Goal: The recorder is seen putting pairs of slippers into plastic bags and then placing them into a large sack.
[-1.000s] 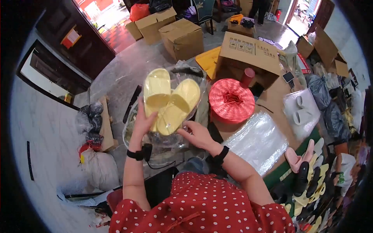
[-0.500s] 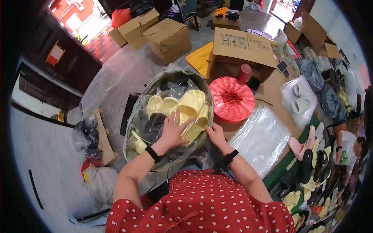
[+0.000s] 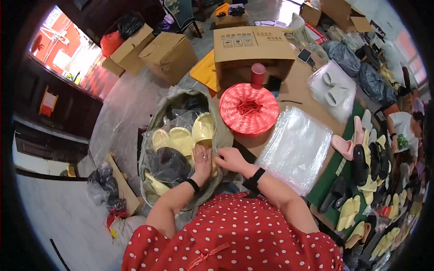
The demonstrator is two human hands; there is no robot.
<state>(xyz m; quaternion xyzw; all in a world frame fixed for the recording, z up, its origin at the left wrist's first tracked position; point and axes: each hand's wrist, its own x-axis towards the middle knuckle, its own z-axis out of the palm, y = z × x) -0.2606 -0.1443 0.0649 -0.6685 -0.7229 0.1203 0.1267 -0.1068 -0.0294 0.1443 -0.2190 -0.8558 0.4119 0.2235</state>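
Your left hand (image 3: 202, 162) has its fingers stretched and nearly together, laid at the near end of a yellow slipper (image 3: 203, 127) inside the sack (image 3: 221, 125); whether they grip it or merely press, I cannot tell. Your right hand (image 3: 231, 160) has its fingertips at the sack's right rim, and I cannot tell whether they pinch it or just rest there. The slipper lies against the sack's right inner side, with more yellow slippers (image 3: 181, 141) to its left and a dark bundle (image 3: 169, 166) nearer you, all within the sack. You seem to be at the step of settling that slipper among the others; the next move likely calls for drawing the left hand out without dragging the slipper along, the rim held steady. Just right of the sack sits a red twine roll (image 3: 249, 109); farther right lie clear plastic bags (image 3: 296, 151).
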